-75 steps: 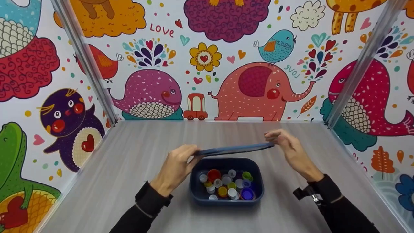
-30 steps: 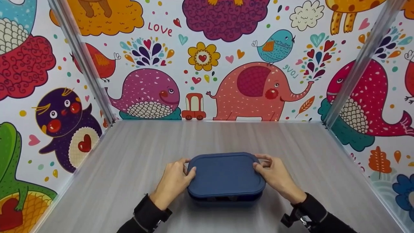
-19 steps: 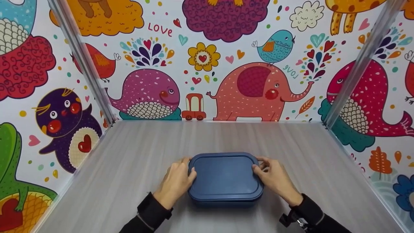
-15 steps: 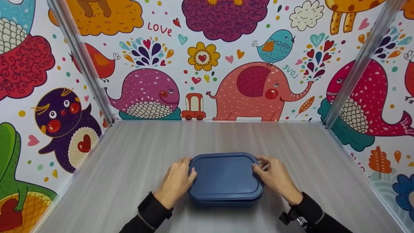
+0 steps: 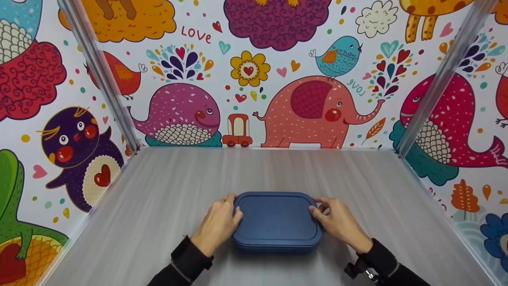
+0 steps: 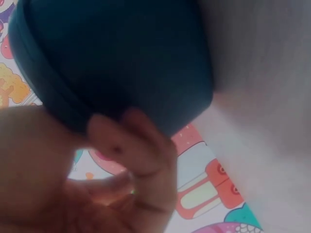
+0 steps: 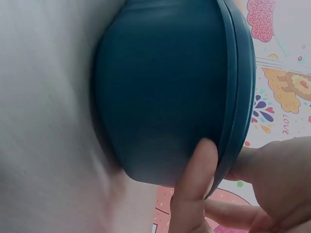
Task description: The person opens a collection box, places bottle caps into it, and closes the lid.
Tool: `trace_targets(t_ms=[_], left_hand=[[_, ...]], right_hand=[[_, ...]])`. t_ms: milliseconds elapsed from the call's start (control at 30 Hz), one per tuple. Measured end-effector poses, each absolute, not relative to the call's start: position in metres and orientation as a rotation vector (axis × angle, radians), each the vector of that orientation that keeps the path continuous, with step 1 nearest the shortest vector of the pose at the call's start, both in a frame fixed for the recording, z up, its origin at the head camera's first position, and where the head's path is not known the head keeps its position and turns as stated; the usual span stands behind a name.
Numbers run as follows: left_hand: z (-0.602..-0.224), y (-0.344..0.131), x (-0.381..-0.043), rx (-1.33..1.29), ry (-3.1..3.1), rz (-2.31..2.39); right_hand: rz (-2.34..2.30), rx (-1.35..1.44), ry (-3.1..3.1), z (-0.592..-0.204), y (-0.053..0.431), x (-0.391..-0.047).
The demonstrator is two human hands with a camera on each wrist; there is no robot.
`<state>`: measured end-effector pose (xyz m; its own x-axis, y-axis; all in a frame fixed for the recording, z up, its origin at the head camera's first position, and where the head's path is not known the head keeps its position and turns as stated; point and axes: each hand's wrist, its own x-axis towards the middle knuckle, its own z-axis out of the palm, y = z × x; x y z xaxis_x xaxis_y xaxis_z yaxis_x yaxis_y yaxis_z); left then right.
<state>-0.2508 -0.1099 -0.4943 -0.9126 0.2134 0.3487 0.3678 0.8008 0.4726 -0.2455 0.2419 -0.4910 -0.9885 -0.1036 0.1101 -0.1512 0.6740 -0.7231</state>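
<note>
A dark blue rectangular lid (image 5: pixel 278 218) lies level over a matching plastic box (image 5: pixel 278 250) on the table in the head view. Its contents are hidden. At the left end, my left hand (image 5: pixel 217 222) pinches the lid's edge, thumb on top and curled fingers (image 6: pixel 133 148) below the rim against the box wall. My right hand (image 5: pixel 341 222) grips the opposite end the same way. The right wrist view shows the lid's rim (image 7: pixel 239 82) running evenly along the box wall (image 7: pixel 160 97), with a fingertip (image 7: pixel 206 153) just under it.
A grey wood-grain table (image 5: pixel 178 178) carries the box. Behind it stands a wall (image 5: pixel 246 103) printed with cartoon animals, with side panels at left and right. Metal posts (image 5: pixel 101 75) rise at the back corners.
The lid, held tilted above the open box of coloured bottle caps, has come down over it. Its far edge has since sunk level. The right hand has moved inward to the lid's right end.
</note>
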Motion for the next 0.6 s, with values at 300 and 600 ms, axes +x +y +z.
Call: trace_targets(t_ms=[300, 600], left_hand=[[-0.498, -0.11, -0.247, -0.504, -2.72, -0.778], [-0.503, -0.114, -0.243, -0.593, -2.668, -0.755]], right_hand=[[1.166, 0.299, -2.854, -0.498, 0.24, -0.245], [1.222, 0.45, -2.811, -0.505, 0.24, -0.248]])
